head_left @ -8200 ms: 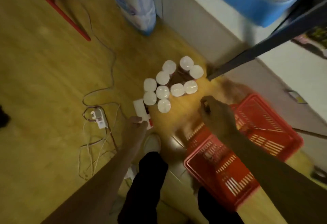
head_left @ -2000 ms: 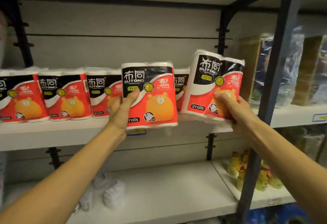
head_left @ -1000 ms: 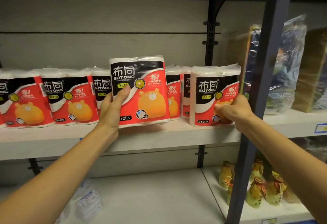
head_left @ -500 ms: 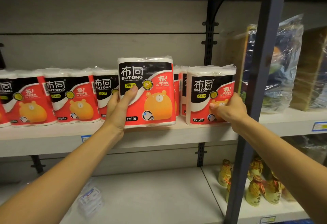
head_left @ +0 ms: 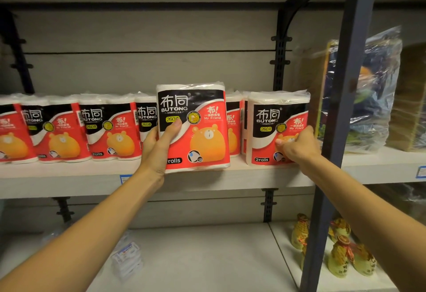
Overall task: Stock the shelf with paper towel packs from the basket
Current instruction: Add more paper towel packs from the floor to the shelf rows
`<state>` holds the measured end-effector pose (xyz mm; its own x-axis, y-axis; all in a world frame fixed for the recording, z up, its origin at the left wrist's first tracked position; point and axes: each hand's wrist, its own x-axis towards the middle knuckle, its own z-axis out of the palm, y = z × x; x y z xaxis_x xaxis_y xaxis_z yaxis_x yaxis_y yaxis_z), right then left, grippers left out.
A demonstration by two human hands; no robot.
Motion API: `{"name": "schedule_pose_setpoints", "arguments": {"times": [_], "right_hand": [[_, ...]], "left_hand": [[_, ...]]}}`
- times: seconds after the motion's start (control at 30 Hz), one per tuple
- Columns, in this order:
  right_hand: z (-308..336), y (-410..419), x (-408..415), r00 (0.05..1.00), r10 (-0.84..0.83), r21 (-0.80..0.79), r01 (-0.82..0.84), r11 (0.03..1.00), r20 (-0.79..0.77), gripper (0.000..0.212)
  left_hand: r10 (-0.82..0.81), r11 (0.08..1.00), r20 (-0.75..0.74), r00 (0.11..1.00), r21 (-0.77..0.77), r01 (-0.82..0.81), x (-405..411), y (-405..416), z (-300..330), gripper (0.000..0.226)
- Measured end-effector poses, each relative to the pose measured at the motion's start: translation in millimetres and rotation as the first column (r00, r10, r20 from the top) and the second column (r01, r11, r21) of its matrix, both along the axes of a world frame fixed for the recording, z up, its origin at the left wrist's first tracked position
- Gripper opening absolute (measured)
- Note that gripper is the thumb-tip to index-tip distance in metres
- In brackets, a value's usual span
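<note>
1. Both packs have come lower and nearer the board than half a second ago; the one on the right now stands squarely on it.
2. Nearest, the left hand (head_left: 159,146) grips the middle pack (head_left: 193,128), thumb across its front and fingers curled behind, its base at the front lip of the shelf (head_left: 207,178) (whether fully resting, I cannot tell).
3. Beside the dark upright post (head_left: 338,130), the right hand (head_left: 297,145) pinches the lower right corner of the right pack (head_left: 277,128), fingers curled on the film.
4. Placing is the step in hand. Next, I judge, each pack needs a push back level with the row behind (head_left: 108,128), then release.
5. These packs are soft twin rolls in glossy, crinkly red-and-black film, rounded at the top, likely to dent under a firm squeeze.
6. Farther right sit clear-wrapped bags (head_left: 373,91); below, small yellow bottles (head_left: 341,254).
</note>
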<state>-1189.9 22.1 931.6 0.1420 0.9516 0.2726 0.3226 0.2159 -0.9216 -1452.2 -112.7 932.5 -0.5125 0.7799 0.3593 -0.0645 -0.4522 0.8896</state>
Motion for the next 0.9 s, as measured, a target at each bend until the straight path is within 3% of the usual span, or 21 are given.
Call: {"name": "schedule_pose_setpoints", "arguments": {"times": [0.07,0.13,0.2,0.27,0.37,0.43,0.47,0.53,0.6,0.7,0.8,0.9], "right_hand": [[-6,-4,-5,0.994,-0.083,0.116,0.075,0.990,0.066,0.092],[-8,-20,-14,0.974,-0.182,0.351,0.125,0.928,0.134,0.094],[0,-41,-24,0.967,-0.224,0.599,0.109,0.793,0.120,0.082],[18,-65,-36,0.979,-0.181,0.731,0.055,0.680,0.095,0.062],[48,-85,-49,0.984,0.042,0.682,-0.151,0.715,0.174,0.053],[71,-90,-53,0.939,0.142,0.612,-0.314,0.726,0.313,0.064],[84,-91,-54,0.903,0.162,0.583,-0.386,0.715,0.399,0.072],[110,-93,-56,0.800,0.208,0.470,-0.516,0.716,0.563,0.088],[129,-94,-59,0.644,0.258,0.302,-0.625,0.720,0.720,0.095],[141,-100,-66,0.488,0.325,0.154,-0.713,0.684,0.810,0.073],[141,-102,-75,0.518,0.335,0.227,-0.749,0.623,0.787,0.062],[139,-90,-81,0.554,0.220,0.303,-0.698,0.649,0.803,0.067]], "left_hand": [[-0.002,1.000,-0.001,1.000,-0.004,0.002,-1,-4,-1,0.039],[-0.005,1.000,-0.005,1.000,-0.009,0.005,-3,-6,-2,0.044],[-0.014,1.000,-0.014,1.000,-0.007,0.014,-3,-7,0,0.045],[-0.011,1.000,-0.012,1.000,-0.005,0.011,-2,-7,2,0.038],[-0.017,1.000,-0.019,1.000,-0.003,0.017,3,-7,5,0.056],[-0.035,0.999,-0.044,0.998,-0.015,0.034,7,-10,7,0.069],[-0.039,0.999,-0.062,0.997,-0.009,0.038,8,-12,8,0.063],[-0.057,0.998,-0.102,0.993,0.008,0.058,10,-16,10,0.048],[-0.087,0.996,-0.164,0.983,0.021,0.092,10,-19,11,0.064],[-0.096,0.993,-0.214,0.972,0.041,0.108,5,-22,11,0.081],[-0.107,0.993,-0.234,0.966,0.026,0.117,-2,-23,15,0.085],[-0.078,0.997,-0.192,0.978,-0.005,0.078,-20,-23,23,0.095]]}}
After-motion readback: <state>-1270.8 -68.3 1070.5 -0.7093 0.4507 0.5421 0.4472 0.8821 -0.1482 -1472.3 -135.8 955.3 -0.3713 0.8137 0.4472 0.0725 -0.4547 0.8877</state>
